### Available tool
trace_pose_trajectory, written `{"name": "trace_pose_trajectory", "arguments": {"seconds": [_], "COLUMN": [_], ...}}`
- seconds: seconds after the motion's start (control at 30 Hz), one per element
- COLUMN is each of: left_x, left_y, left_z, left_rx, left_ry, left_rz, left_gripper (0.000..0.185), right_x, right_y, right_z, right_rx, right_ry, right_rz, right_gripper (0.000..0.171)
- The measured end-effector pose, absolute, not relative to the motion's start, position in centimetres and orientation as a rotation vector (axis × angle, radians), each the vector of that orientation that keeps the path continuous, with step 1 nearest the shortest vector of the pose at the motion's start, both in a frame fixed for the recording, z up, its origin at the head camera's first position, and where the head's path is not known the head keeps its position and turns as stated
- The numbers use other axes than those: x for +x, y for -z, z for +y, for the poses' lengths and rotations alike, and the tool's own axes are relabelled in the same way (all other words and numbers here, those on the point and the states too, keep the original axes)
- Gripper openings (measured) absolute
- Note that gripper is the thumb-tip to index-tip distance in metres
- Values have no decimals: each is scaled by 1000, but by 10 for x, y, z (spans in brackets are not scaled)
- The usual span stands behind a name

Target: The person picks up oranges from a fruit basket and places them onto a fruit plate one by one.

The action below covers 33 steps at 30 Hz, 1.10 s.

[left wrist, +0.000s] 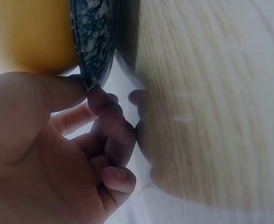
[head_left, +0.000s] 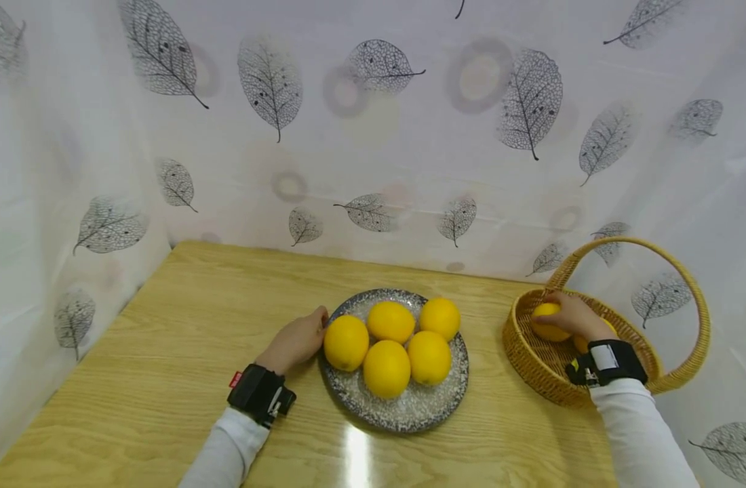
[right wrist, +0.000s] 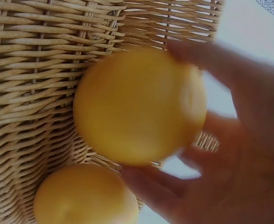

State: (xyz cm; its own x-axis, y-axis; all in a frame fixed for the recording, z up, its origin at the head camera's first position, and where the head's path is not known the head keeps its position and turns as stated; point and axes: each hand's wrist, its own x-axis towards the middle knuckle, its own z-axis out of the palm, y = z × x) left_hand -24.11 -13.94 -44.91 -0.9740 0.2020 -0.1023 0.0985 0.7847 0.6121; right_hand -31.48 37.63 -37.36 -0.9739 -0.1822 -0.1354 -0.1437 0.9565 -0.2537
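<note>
A speckled grey plate on the wooden table holds several yellow oranges. My left hand rests at the plate's left rim, thumb and fingers pinching its edge beside an orange. At the right stands a wicker basket with a tall handle. Inside it my right hand grips one orange, fingers curled round it. Another orange lies on the basket's woven floor below it.
White curtains with a grey leaf print close in the table at the back and both sides. The wooden tabletop spreads out to the left of the plate. The basket's handle arches over my right hand.
</note>
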Motion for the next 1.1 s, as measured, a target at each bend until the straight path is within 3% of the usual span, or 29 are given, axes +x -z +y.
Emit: {"name": "trace_pose_trajectory", "arguments": {"seconds": [0.57,1.1], "left_x": [-240,-238], "left_y": [448,444], "left_z": [-139,-141], "left_rx": [250,289], "left_ry": [-942,-947], "left_rz": [2821,2838], "left_gripper": [16,13], "right_x": [-313,-314], "right_y": [373,368], "right_z": [362,355], "right_rx": [-366,-413], "right_ry": [479,412], "right_rz": [2746,2774], "right_gripper": [76,65]}}
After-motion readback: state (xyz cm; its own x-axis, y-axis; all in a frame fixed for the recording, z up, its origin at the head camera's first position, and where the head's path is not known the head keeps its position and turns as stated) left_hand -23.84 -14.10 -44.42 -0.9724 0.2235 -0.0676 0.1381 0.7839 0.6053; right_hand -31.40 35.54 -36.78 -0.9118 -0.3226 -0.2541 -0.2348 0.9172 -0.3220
